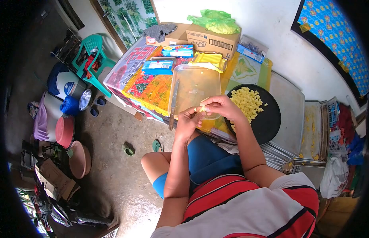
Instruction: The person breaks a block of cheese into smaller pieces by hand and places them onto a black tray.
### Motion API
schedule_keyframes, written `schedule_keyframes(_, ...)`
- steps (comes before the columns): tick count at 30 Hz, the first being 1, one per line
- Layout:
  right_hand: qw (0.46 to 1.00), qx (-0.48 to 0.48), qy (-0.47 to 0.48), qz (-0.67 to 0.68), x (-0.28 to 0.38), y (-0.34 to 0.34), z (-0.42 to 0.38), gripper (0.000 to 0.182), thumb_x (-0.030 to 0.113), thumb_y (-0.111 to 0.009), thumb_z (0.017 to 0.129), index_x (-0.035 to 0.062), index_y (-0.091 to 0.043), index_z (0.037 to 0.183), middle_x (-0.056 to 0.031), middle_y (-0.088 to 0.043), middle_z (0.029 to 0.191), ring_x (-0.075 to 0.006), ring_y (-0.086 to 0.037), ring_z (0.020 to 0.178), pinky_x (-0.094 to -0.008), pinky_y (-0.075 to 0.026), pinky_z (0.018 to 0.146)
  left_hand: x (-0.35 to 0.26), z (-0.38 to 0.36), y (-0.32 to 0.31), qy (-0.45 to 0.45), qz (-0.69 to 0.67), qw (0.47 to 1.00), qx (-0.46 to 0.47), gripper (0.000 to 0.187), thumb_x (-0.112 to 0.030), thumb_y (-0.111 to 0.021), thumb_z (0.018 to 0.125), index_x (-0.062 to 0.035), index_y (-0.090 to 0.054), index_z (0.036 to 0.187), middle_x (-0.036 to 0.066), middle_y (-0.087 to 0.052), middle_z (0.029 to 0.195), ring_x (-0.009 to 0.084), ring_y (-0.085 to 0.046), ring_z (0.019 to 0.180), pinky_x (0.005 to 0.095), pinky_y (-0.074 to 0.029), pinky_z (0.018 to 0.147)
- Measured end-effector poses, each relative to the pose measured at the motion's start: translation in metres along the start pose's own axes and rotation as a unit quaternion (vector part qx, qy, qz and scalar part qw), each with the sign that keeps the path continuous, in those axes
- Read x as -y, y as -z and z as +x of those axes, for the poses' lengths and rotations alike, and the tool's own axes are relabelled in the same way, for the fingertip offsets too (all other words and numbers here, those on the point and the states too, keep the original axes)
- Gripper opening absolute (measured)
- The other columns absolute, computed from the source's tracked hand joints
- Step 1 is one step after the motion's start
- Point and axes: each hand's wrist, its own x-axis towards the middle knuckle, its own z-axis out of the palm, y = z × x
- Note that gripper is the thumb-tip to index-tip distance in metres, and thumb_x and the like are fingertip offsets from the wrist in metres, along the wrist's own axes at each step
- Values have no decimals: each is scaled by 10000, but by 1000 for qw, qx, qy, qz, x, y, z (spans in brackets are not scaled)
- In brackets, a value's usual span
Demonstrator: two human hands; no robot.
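In the middle of the frame, the left hand and the right hand met over the near edge of a shallow plastic tray. Their fingertips were pinched together around a small yellow piece, mostly hidden by the fingers; its exact shape could not be told. A knife lay along the left side of the tray, its blade toward the top of the frame and its handle reaching past the near edge. Right of the tray, a round black pan held many pale yellow cubes, heaped toward its left side, with a few apart from the heap. The tray rested on a surface with a colorful patterned cover. Beyond the tray stood a yellow rack, with two blue boxes to its left. Farther back, a bright green plastic bag sat on top of a cardboard box. In the upper left of the frame, a green chair stood on the floor with some red cloth on its seat.
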Motion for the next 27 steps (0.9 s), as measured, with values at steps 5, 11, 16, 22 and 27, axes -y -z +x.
schedule_keyframes(5, 999, -10, -13, 36, -6, 5, -1, 240, 82, -639, 867, -27, -632, 1080, -78, -671, 985, -123, -632, 842, -253, -504, 740, -4, -1, -4, -5, -14, 1000, 17, 192, -63, -616, 868, -6, -648, 1049, 82, -701, 854, 40, -498, 573, 185, -422, 525)
schedule_keyframes(11, 996, -69, 9, 53, 5, -3, -1, 210, 86, -640, 869, -14, -642, 1053, -66, -670, 935, -117, -625, 793, -254, -510, 699, 1, 2, -2, 47, -131, 990, -17, 201, -103, -618, 871, -25, -609, 1057, 65, -643, 784, 80, -526, 557, 208, -443, 519)
schedule_keyframes(16, 995, -79, 18, 62, 4, -6, 0, 223, 74, -655, 852, -24, -639, 1052, -64, -665, 902, -121, -626, 784, -245, -513, 707, 2, 3, -2, 38, -211, 975, -55, 214, -143, -642, 865, -48, -586, 1048, 72, -626, 751, 85, -504, 506, 210, -408, 436)
schedule_keyframes(22, 997, -64, 8, 52, 13, -11, -3, 242, 61, -676, 826, -36, -636, 1044, -66, -664, 902, -121, -623, 779, -248, -512, 733, 1, 3, -8, -8, -146, 987, -64, 210, -135, -689, 845, -56, -596, 1016, 55, -627, 729, 48, -479, 483, 174, -373, 407)
schedule_keyframes(27, 996, -54, 6, 74, 14, -12, -4, 237, 56, -671, 830, -42, -633, 1042, -78, -666, 913, -126, -629, 790, -250, -510, 734, 1, 2, -9, -18, -157, 986, -51, 179, -137, -671, 861, -31, -622, 996, 67, -647, 739, 48, -501, 487, 173, -393, 408)
